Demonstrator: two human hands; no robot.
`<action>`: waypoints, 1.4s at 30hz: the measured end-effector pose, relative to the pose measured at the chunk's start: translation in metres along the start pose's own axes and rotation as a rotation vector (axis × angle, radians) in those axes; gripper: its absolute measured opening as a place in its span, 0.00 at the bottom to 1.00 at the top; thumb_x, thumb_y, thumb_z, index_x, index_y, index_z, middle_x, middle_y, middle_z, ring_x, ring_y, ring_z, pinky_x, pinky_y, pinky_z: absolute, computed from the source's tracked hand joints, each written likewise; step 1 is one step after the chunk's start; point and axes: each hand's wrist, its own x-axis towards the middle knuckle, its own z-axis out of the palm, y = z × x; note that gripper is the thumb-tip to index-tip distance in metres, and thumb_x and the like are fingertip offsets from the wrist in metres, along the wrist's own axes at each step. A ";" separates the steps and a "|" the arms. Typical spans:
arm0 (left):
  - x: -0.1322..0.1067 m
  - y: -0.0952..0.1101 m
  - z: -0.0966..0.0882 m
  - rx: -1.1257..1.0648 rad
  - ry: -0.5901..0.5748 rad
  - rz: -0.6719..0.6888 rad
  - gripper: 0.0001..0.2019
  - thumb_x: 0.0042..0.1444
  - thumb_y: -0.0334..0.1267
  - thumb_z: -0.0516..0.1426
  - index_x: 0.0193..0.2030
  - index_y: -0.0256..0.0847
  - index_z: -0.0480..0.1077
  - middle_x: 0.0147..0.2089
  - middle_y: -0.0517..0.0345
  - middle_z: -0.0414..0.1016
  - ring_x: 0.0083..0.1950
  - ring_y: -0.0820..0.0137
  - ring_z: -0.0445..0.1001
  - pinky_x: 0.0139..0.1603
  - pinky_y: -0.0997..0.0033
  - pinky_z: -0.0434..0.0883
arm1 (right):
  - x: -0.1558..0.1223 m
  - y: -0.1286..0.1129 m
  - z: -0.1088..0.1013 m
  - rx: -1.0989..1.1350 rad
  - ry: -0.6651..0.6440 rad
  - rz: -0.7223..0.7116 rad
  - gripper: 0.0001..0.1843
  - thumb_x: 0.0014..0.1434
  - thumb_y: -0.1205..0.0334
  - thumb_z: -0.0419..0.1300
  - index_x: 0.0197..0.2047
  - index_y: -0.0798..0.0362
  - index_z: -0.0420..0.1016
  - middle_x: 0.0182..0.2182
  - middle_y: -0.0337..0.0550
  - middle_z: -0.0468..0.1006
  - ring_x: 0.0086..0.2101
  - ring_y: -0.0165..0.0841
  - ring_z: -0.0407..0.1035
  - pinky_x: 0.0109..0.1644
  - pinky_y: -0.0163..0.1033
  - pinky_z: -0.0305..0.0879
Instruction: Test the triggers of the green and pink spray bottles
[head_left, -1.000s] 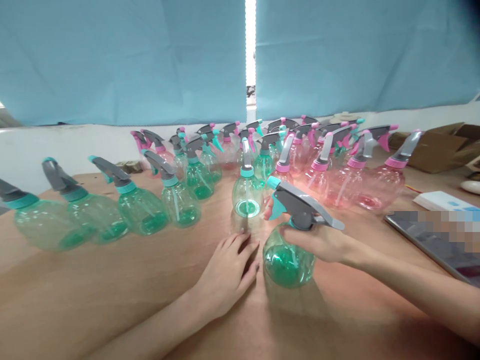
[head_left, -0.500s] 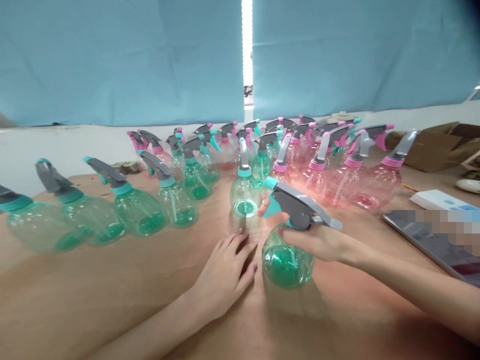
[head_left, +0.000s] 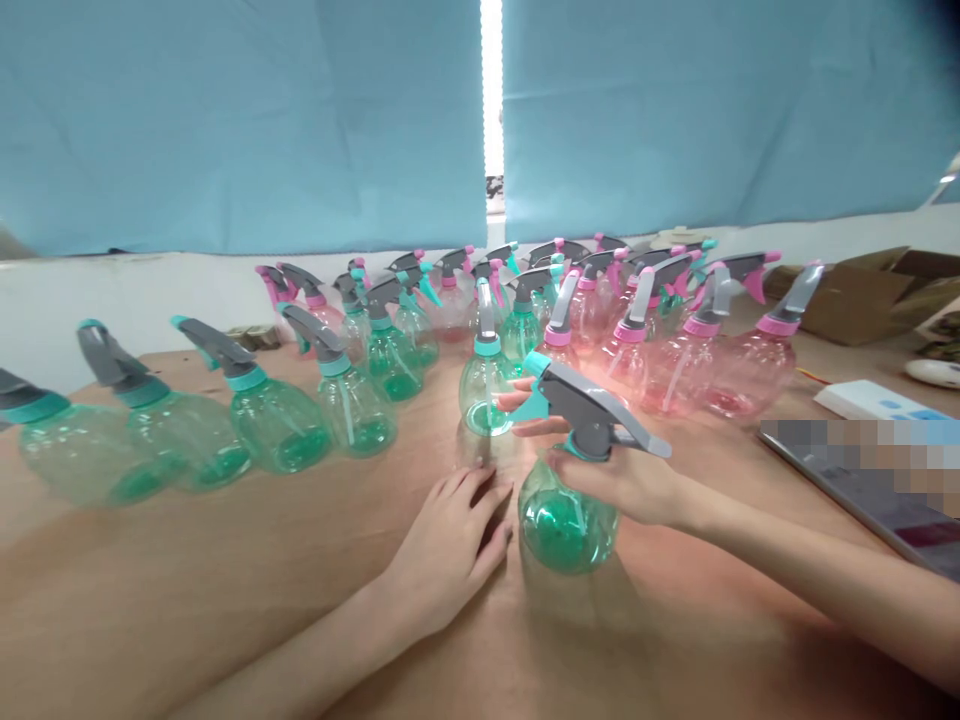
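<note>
My right hand (head_left: 626, 480) is round the neck of a green spray bottle (head_left: 566, 525) in front of me. The thumb lies across the near side of the neck, and the fingers reach out past the turquoise trigger on the far side. The bottle has a grey head with its turquoise nozzle towards the left. Flat on the table beside it rests my left hand (head_left: 450, 555), holding nothing, fingers slightly apart. Just beyond both hands stands another green spray bottle (head_left: 487, 390).
Several green spray bottles (head_left: 281, 425) form a row at the left. Pink ones (head_left: 750, 375) stand at the right, with mixed colours behind. A dark tablet-like device (head_left: 825, 485), a white box (head_left: 877, 400), a white mouse (head_left: 934, 372) and a cardboard box (head_left: 855, 295) lie further right.
The fingers of my right hand have straightened and spread beyond the trigger. The bottle's head has turned slightly, while its base stays nearly in place. My left hand has not moved.
</note>
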 end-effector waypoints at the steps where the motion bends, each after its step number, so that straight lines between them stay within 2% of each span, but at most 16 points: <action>1: 0.000 0.000 0.000 -0.003 0.002 -0.001 0.18 0.67 0.38 0.51 0.61 0.35 0.66 0.61 0.41 0.68 0.63 0.51 0.64 0.61 0.46 0.65 | 0.000 0.001 0.000 0.008 0.001 0.009 0.38 0.51 0.70 0.55 0.65 0.41 0.61 0.49 0.44 0.78 0.47 0.42 0.75 0.46 0.47 0.74; 7: -0.001 -0.001 0.002 -0.018 0.013 0.005 0.18 0.67 0.38 0.50 0.61 0.38 0.65 0.61 0.42 0.67 0.63 0.53 0.64 0.61 0.46 0.65 | -0.002 0.004 -0.001 0.014 -0.009 0.060 0.37 0.51 0.70 0.56 0.65 0.43 0.62 0.49 0.44 0.79 0.45 0.41 0.76 0.50 0.49 0.73; 13: -0.001 0.000 0.001 -0.029 0.027 0.011 0.17 0.67 0.38 0.50 0.60 0.39 0.66 0.60 0.44 0.68 0.61 0.54 0.65 0.60 0.47 0.65 | -0.002 0.003 -0.002 -0.017 -0.031 0.054 0.31 0.53 0.68 0.55 0.61 0.43 0.66 0.45 0.44 0.80 0.42 0.40 0.76 0.47 0.50 0.73; 17: 0.000 0.001 -0.001 -0.037 0.023 0.009 0.17 0.67 0.38 0.50 0.60 0.39 0.66 0.60 0.44 0.68 0.61 0.55 0.65 0.60 0.47 0.66 | 0.000 0.000 -0.002 0.006 -0.038 0.015 0.31 0.52 0.68 0.55 0.60 0.43 0.67 0.48 0.44 0.78 0.40 0.38 0.76 0.44 0.47 0.74; 23: 0.000 0.001 -0.001 -0.025 0.011 0.000 0.17 0.67 0.38 0.51 0.60 0.38 0.66 0.60 0.44 0.68 0.62 0.54 0.65 0.61 0.48 0.66 | 0.002 -0.004 -0.003 0.014 -0.040 0.000 0.32 0.50 0.69 0.55 0.60 0.43 0.68 0.47 0.44 0.79 0.38 0.36 0.74 0.42 0.44 0.74; 30: 0.000 0.001 0.000 -0.014 0.022 0.007 0.17 0.67 0.38 0.50 0.60 0.39 0.66 0.61 0.44 0.68 0.62 0.54 0.65 0.61 0.47 0.65 | 0.002 -0.001 -0.003 0.027 -0.050 -0.010 0.32 0.51 0.70 0.54 0.59 0.43 0.68 0.47 0.43 0.78 0.40 0.36 0.74 0.46 0.45 0.73; 42: 0.000 0.000 -0.001 -0.034 0.039 0.010 0.17 0.66 0.38 0.51 0.60 0.40 0.67 0.60 0.44 0.69 0.61 0.54 0.66 0.60 0.47 0.66 | 0.002 -0.001 -0.004 0.022 -0.060 -0.031 0.32 0.51 0.71 0.54 0.59 0.43 0.67 0.53 0.43 0.76 0.41 0.36 0.75 0.44 0.44 0.73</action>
